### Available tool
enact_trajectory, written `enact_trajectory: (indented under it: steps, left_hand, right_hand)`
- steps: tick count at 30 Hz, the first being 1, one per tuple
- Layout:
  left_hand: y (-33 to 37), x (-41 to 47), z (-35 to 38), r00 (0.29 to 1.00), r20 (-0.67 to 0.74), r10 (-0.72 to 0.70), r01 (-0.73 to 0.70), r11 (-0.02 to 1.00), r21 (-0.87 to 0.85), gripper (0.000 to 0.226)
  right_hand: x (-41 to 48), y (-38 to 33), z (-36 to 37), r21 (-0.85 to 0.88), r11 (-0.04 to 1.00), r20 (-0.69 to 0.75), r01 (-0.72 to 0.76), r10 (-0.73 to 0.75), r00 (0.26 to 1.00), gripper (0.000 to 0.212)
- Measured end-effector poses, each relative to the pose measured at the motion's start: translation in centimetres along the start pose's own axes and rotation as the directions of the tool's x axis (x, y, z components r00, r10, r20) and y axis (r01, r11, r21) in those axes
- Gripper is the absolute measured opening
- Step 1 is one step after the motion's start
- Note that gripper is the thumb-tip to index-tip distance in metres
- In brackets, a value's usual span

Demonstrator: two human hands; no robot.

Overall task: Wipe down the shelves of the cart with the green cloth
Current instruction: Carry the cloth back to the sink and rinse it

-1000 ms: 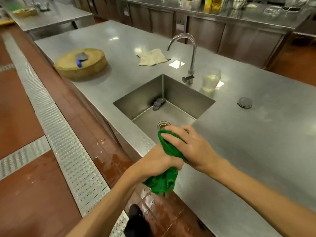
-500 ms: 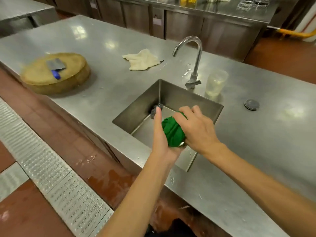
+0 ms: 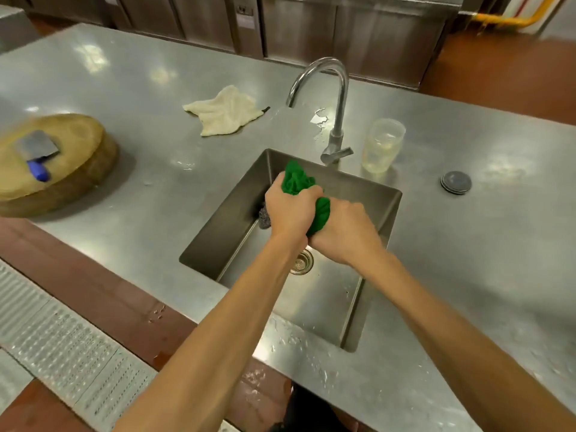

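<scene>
**Cloth in both fists over the sink; no cart in sight**

You stand at a steel counter [image 3: 140, 169], and both your hands are held over its sink [image 3: 237, 219], which opens directly beneath them. Well off to the left of your left hand sits a round wooden block [image 3: 78, 182] with a cleaver [image 3: 37, 148] lying on top. Just beyond your hands rises the tap [image 3: 339, 88]; I can see no water running from it. A pale rag [image 3: 227, 112] lies beyond and to the left of your hands, and a clear cup [image 3: 381, 145] stands beyond and to the right.

Your left hand [image 3: 290, 210] is fisted round the upper end of the green cloth [image 3: 296, 182]. Your right hand [image 3: 346, 235] is fisted round the lower end. The two hands touch, with the cloth bunched between them. The drain [image 3: 300, 260] shows just below your wrists.

This looks like wringing, so you are in preparation rather than the job itself. No cart shows here, so no shelf can be counted as wiped. By my reading everything is left: finish the wring, carry the cloth to the cart and go over each shelf.
</scene>
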State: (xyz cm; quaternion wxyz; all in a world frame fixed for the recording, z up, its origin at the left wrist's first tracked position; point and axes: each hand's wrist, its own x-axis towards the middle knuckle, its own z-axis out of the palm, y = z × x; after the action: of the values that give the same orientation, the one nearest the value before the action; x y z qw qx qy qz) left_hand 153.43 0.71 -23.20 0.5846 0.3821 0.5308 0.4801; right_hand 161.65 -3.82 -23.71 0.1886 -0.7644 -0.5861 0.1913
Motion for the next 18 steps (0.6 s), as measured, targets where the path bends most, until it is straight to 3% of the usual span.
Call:
enact_trajectory:
  steps: [3,5,7,11,13,18]
  left_hand:
    - [0.2,2.9,0.7,0.981,0.152,0.123,-0.152,0.968,0.2,0.023]
    - [0.8,4.5,1.3,0.938,0.285,0.199,-0.286,0.906,0.31,0.018]
    - [1.8,5.7,1.7,0.896,0.387,0.217,-0.37,0.847,0.382,0.018]
    - [4.1,6.7,2.2,0.805,0.568,0.172,-0.445,0.808,0.387,0.035]
    - [4.7,7.1,2.1,0.773,0.616,0.152,-0.439,0.829,0.346,0.042]
    - [5.9,8.1,2.5,0.688,0.722,0.07,-0.396,0.87,0.293,0.031]
  right_hand:
    - [2.1,0.7,-0.2,0.289,0.957,0.114,0.026,-0.061,0.992,0.014]
    - [2.8,0.7,-0.5,0.61,0.787,0.188,-0.089,-0.035,0.981,0.02]
    - [3.6,0.9,-0.4,0.796,0.573,0.283,-0.193,-0.072,0.956,0.027]
    - [5.2,1.1,0.8,0.887,0.304,0.426,-0.348,-0.247,0.87,0.018]
    - [5.9,1.4,1.2,0.871,0.249,0.488,-0.424,-0.33,0.808,0.032]
    - [7.3,1.5,1.3,0.831,0.115,0.502,-0.544,-0.575,0.646,0.018]
